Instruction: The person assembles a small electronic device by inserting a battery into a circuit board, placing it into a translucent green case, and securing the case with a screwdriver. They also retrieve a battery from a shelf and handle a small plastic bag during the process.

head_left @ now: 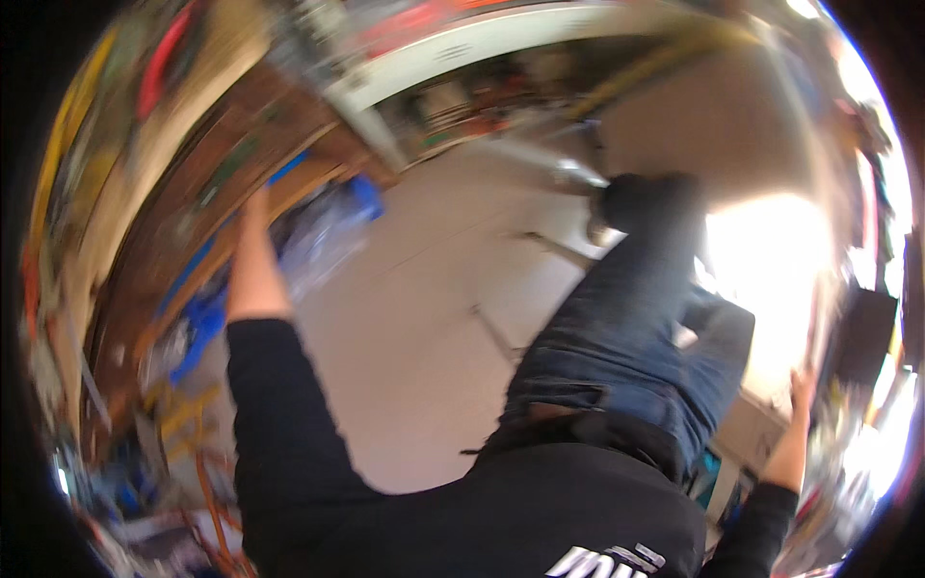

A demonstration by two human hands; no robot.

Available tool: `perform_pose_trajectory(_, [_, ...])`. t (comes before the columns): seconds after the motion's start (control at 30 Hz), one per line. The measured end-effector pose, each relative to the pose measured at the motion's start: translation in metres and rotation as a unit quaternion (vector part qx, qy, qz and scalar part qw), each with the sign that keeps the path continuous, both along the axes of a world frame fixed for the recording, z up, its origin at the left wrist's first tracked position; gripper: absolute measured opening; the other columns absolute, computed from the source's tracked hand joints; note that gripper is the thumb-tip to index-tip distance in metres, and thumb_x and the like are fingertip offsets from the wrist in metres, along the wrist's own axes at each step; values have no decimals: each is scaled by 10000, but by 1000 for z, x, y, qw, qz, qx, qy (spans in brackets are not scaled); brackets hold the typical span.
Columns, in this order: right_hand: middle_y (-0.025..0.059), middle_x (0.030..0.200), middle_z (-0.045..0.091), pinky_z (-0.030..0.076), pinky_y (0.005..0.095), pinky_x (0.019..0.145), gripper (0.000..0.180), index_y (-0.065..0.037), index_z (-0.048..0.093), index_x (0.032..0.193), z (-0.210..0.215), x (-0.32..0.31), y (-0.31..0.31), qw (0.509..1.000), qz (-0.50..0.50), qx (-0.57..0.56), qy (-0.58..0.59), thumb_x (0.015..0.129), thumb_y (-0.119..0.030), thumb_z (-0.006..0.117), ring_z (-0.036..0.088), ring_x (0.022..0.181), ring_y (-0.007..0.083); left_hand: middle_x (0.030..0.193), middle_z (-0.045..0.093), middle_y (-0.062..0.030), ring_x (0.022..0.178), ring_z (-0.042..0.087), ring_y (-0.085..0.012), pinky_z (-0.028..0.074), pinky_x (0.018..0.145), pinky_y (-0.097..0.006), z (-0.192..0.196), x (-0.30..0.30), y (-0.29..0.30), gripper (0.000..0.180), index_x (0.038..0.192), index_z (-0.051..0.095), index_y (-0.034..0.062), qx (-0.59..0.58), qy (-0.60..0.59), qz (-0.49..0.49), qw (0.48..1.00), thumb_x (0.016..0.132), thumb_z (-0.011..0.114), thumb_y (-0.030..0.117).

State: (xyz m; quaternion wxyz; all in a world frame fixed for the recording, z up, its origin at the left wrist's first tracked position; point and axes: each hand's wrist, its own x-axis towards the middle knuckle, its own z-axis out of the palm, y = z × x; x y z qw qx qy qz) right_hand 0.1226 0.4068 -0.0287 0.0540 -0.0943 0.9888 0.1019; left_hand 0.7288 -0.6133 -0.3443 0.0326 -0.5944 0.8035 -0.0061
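Note:
My left hand (256, 206) reaches out to the brown wooden bench (193, 202) on the left, at a blue strip (287, 169) along its edge. Motion blur smears its fingers, so their grip does not show. A clear plastic bag with blue parts (332, 226) hangs below that edge, just right of the hand. On the far right, my right hand (802, 387) is raised beside a dark flat panel (862, 337). Whether it touches anything is too blurred to tell.
Pale floor (414, 318) lies between the bench and my legs in jeans (617, 318). A white beam (482, 43) crosses the far side, with cluttered items under it. Beside my right arm stands a cardboard-coloured box (752, 429). An orange frame (212, 501) is at the lower left.

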Motion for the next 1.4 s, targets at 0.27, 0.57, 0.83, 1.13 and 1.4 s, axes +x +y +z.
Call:
perform_pose_trajectory(0.27, [290,1242,483,390,432,957,779,12,299,1357,-3,-42,-12,988,-19,148,40,806,-420,641,482,1153,410,1038,627,-207,1011,567,-345,449,835,-432,22,25,-1,269,1012,658,27,-39,27,37,998,864,535,216])
perform_pose_trajectory(0.57, [225,1190,549,439,440,884,564,-22,393,1290,9,-3,-69,985,-57,160,27,848,-301,606,545,1073,386,1070,577,-252,1025,522,-416,417,858,-459,27,6,96,318,1093,576,-1,-325,369,43,870,780,525,-31])
perform_pose_trajectory(0.83, [213,1261,505,426,452,908,570,-32,356,1332,5,14,-77,976,16,194,98,857,-234,599,537,1076,389,1172,494,-133,1062,529,-275,535,808,-392,24,-20,157,436,1199,449,94,-115,752,238,604,844,396,-153])
perform_pose_trajectory(1.13, [148,1033,552,468,466,766,296,-76,442,1132,10,46,-125,961,-14,241,138,890,-223,526,570,968,339,1119,472,-137,995,541,-307,583,723,-493,48,-8,169,394,1138,472,147,5,813,358,460,802,436,-56])
perform_pose_trajectory(1.4, [103,1042,531,539,400,628,317,-77,434,1128,10,44,-109,926,31,343,154,871,-205,567,603,922,276,1063,548,-116,919,575,-290,563,663,-495,-9,-34,224,344,1048,537,89,86,735,503,446,706,517,54])
